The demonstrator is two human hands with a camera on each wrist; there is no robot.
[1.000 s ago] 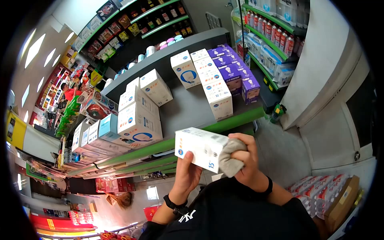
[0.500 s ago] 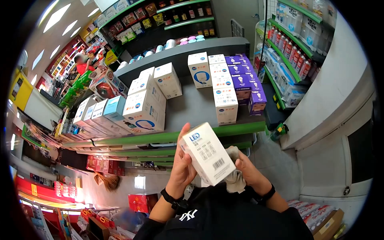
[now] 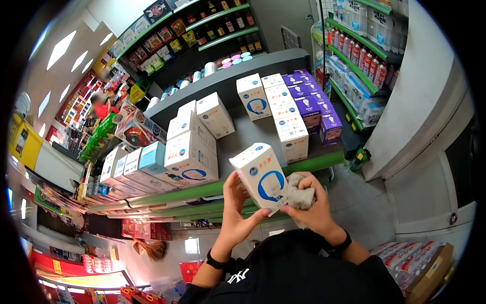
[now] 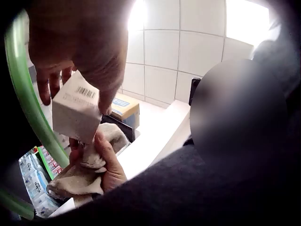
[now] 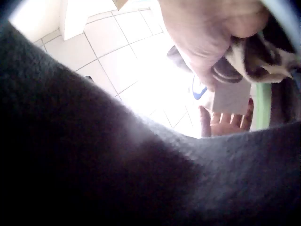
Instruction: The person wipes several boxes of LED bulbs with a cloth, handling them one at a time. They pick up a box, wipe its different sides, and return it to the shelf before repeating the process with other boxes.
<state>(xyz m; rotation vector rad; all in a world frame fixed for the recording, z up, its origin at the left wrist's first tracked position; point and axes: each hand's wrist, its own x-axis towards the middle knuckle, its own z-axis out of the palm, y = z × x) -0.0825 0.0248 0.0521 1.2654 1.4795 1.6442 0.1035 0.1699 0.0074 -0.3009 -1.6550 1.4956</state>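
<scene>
A white light bulb box (image 3: 260,172) with a blue ring and a bulb picture is tilted in front of the shelf edge. My left hand (image 3: 235,213) holds it from the left, thumb along the lower front corner and fingers at the side and behind. A crumpled grey cloth (image 3: 302,195) is bunched in my right hand (image 3: 319,213), against the box's right side; the right thumb reaches the box's lower corner. In the left wrist view the box's barcode end (image 4: 80,96) faces the camera, above the cloth (image 4: 75,181).
On the grey shelf top (image 3: 243,134) stand white bulb boxes (image 3: 191,159) at left, with more white boxes (image 3: 291,134) and purple bulb boxes (image 3: 309,106) at right. A green shelf edge (image 3: 319,162) runs along the front. Spray cans (image 3: 362,55) fill a rack at the right, beside a white door (image 3: 430,177).
The box has turned in my hands, from a text side through the LED and barcode side to the blue-ring face. The cloth stays in my right hand on the box's right.
</scene>
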